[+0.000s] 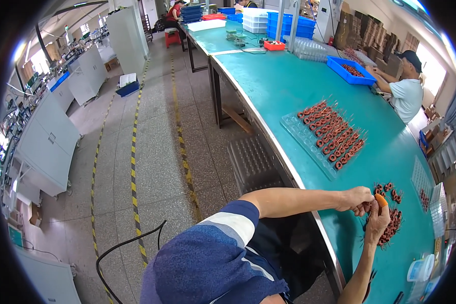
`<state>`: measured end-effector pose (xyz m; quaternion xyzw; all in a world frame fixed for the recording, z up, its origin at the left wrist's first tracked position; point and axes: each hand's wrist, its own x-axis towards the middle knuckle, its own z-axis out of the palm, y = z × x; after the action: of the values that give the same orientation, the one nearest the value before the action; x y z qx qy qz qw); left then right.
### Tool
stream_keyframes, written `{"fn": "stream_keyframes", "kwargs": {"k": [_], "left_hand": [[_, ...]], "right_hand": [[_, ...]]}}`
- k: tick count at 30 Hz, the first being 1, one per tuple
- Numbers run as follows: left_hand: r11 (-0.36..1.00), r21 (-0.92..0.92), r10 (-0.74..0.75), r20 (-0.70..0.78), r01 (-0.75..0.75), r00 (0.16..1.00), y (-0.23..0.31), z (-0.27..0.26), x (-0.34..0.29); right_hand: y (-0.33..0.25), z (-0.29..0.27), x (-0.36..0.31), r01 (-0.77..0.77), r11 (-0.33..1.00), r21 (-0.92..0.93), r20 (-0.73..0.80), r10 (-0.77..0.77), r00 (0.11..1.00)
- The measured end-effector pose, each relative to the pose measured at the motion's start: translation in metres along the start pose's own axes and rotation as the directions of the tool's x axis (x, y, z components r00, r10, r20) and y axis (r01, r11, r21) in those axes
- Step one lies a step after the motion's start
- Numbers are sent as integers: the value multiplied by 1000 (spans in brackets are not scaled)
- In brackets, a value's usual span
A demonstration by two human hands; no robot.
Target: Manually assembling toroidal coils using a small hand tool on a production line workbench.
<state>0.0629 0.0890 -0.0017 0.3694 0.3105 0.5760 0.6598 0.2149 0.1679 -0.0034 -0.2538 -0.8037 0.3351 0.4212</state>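
Observation:
My left hand (357, 199) and my right hand (378, 223) meet over the near right part of the green table. The fingers of both are pinched together, and what lies between them is too small and covered to make out. An orange finger cover (381, 200) sits on a digit of my right hand. Right beside and partly under my hands lies a loose pile of copper-coloured ring coils (391, 229) with thin wire leads. A few more ring coils (388, 187) lie just beyond. Farther up, a clear plastic tray (309, 145) bears rows of the same coils (334, 133).
The long green table (268, 76) runs away from me. Across it, a person (408, 83) works at a blue bin (350, 70) of coils. Another clear tray (419, 177) and a round plastic tub (420, 267) stand along the right edge. A dark stool (253, 159) is beside the table.

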Motion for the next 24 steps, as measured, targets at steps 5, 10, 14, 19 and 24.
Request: {"fn": "stream_keyframes", "kwargs": {"k": [5, 10, 14, 19, 24], "left_hand": [[965, 135, 236, -60, -226, 970, 2, 0, -8], [933, 258, 269, -42, -249, 962, 10, 8, -12], [894, 361, 345, -172, -267, 923, 13, 6, -5], [931, 234, 315, -129, -279, 940, 1, 7, -2], [929, 229, 318, -94, -291, 943, 3, 11, -3]], "right_hand": [[-19, 7, -2, -82, 965, 247, -9, 87, 996], [-24, 6, -4, -126, 961, 248, -15, 134, 991], [-35, 5, -1, 369, 786, -496, -92, -470, 878], [-41, 10, -6, 275, 862, -425, -140, -363, 921], [-57, 10, -6, 480, 643, -596, -58, -631, 774]]}}
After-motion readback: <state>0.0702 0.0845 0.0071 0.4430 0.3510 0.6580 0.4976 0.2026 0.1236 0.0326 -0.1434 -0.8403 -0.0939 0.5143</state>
